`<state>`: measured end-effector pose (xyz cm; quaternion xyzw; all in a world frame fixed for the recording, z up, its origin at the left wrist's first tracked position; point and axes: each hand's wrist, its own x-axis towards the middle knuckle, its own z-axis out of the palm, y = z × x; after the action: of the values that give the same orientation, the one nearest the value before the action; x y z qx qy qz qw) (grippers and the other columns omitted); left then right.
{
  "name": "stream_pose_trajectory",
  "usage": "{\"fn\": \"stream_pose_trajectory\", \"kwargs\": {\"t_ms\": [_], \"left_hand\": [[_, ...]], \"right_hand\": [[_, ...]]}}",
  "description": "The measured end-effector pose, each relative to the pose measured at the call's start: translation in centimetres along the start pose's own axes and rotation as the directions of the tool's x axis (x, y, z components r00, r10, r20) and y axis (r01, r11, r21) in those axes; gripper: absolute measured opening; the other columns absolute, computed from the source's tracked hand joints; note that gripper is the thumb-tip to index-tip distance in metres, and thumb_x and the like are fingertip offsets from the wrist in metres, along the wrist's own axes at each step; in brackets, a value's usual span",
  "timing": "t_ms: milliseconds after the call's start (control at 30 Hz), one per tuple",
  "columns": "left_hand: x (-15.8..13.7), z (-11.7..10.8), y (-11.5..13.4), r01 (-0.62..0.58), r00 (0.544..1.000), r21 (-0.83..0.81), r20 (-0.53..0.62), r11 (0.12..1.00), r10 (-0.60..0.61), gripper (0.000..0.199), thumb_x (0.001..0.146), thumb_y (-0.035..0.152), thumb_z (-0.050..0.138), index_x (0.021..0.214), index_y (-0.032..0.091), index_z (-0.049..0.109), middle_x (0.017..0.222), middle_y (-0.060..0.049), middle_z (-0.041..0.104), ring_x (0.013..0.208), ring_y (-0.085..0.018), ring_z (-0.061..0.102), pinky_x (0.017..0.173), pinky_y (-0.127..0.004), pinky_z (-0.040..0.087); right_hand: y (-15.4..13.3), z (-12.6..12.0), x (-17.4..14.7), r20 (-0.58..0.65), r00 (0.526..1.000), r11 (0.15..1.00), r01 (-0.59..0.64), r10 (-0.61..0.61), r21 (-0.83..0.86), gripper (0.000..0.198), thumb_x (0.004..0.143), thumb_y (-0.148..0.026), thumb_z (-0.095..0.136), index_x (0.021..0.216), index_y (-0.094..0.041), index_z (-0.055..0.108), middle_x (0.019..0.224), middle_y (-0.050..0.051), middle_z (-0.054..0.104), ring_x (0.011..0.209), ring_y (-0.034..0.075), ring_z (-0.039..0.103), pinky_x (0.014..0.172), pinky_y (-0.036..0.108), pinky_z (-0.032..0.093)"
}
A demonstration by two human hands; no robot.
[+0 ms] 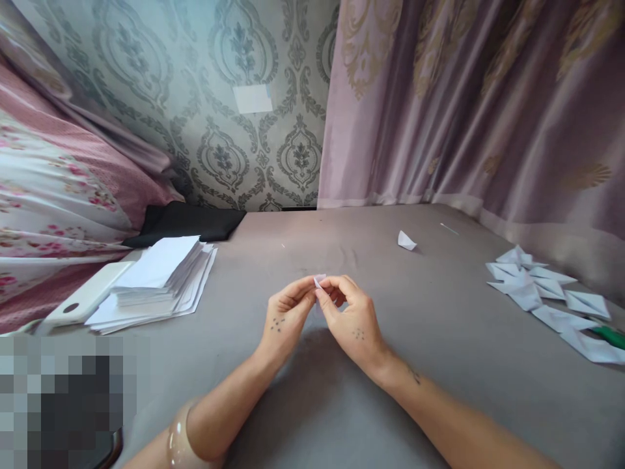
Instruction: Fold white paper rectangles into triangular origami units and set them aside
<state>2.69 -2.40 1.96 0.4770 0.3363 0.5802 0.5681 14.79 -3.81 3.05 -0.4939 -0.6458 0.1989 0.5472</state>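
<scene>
Between my fingertips, above the middle of the grey surface, is a small folded piece of white paper. My left hand pinches its left side between thumb and fingers. From the other side my right hand closes on the same paper, thumb and index finger meeting near its upper edge. Most of the paper is hidden behind my fingers. Beyond my hands, toward the back right, lies a small folded paper piece. Several pointed folded paper pieces lie in a group at the far right.
A stack of white paper sheets lies at left, beside a white board with a hole. Behind it is a folded black cloth or bag. A green object shows at the right edge. Purple curtains border the surface.
</scene>
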Motion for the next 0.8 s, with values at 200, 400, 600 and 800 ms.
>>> {"fn": "stream_pose_trajectory", "kwargs": {"t_ms": [200,400,600,800], "left_hand": [[0.1,0.0,0.1,0.027,0.998,-0.013,0.053,1.000,-0.027,0.021,0.077,0.023,0.070,0.098,0.020,0.071,0.098,-0.005,0.072,0.096,-0.018,0.065,0.091,-0.029,0.048],[-0.1,0.0,0.3,0.054,0.997,-0.049,0.055,0.997,-0.051,0.023,0.076,0.021,0.070,0.098,0.019,0.070,0.096,-0.005,0.071,0.092,-0.016,0.064,0.087,-0.028,0.049],[0.2,0.0,1.5,0.115,0.993,-0.069,-0.032,0.991,-0.117,0.014,0.074,0.027,0.071,0.078,0.014,0.069,0.081,-0.003,0.067,0.080,-0.015,0.062,0.079,-0.029,0.052],[0.5,-0.2,1.5,0.080,0.990,-0.007,-0.115,0.997,-0.081,0.016,0.070,0.028,0.074,0.070,0.014,0.067,0.073,-0.001,0.064,0.074,-0.013,0.059,0.076,-0.026,0.050]], "right_hand": [[-0.3,-0.1,0.0,-0.019,0.998,0.998,0.053,-0.054,-0.021,0.013,0.083,-0.013,0.053,0.091,-0.020,0.061,0.085,0.002,0.061,0.076,0.012,0.058,0.070,0.024,0.048],[-0.5,-0.3,-0.2,-0.031,0.992,0.989,0.116,-0.119,-0.096,0.014,0.087,-0.014,0.051,0.090,-0.021,0.062,0.089,0.004,0.061,0.083,0.014,0.060,0.076,0.026,0.049],[0.3,-0.5,-0.7,0.049,0.935,0.854,0.341,-0.351,-0.392,0.023,0.091,-0.013,0.045,0.099,-0.022,0.065,0.085,0.006,0.062,0.081,0.017,0.057,0.076,0.032,0.047],[0.8,-0.6,-1.0,0.168,0.861,0.710,0.494,-0.480,-0.503,0.028,0.090,-0.008,0.045,0.111,-0.016,0.061,0.090,0.007,0.064,0.081,0.019,0.054,0.075,0.032,0.045]]}}
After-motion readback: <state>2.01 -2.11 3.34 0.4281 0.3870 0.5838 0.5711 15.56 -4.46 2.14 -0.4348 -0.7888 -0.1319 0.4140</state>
